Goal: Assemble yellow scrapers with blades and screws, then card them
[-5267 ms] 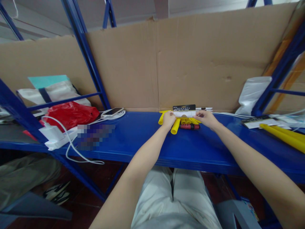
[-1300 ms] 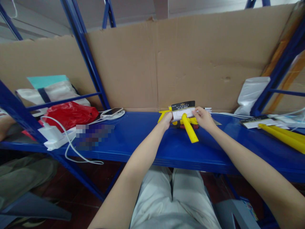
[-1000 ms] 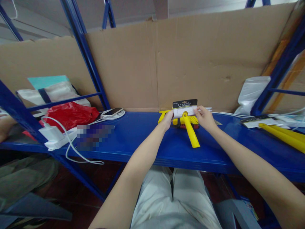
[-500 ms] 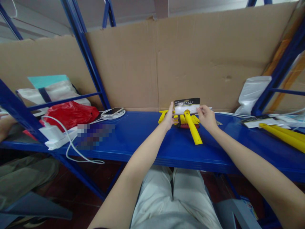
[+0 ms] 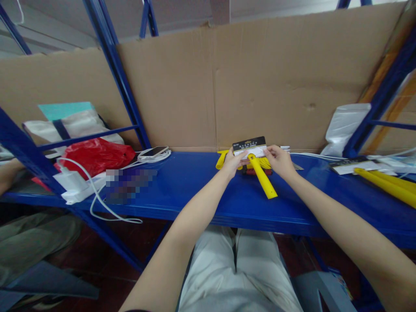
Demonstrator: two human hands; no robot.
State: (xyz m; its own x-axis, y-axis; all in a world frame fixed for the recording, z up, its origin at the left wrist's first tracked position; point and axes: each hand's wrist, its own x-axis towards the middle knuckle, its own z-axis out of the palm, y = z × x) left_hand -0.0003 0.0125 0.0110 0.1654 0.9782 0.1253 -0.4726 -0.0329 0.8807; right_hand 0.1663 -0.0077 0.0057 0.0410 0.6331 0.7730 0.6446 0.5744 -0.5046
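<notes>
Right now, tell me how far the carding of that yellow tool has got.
Done: the yellow tool sits in the black-and-white card, handle toward the person. In hand: the left hand and right hand pinch the card's two ends above the blue shelf. Left: more yellow tools lie bare at the right, beside another card.

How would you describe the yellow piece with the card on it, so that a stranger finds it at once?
Look at the blue shelf before the cardboard wall. Near its middle, the left hand and right hand hold a black-and-white card on a yellow handle. Unlike the other yellow pieces lying behind it, this one points toward the person.
</notes>
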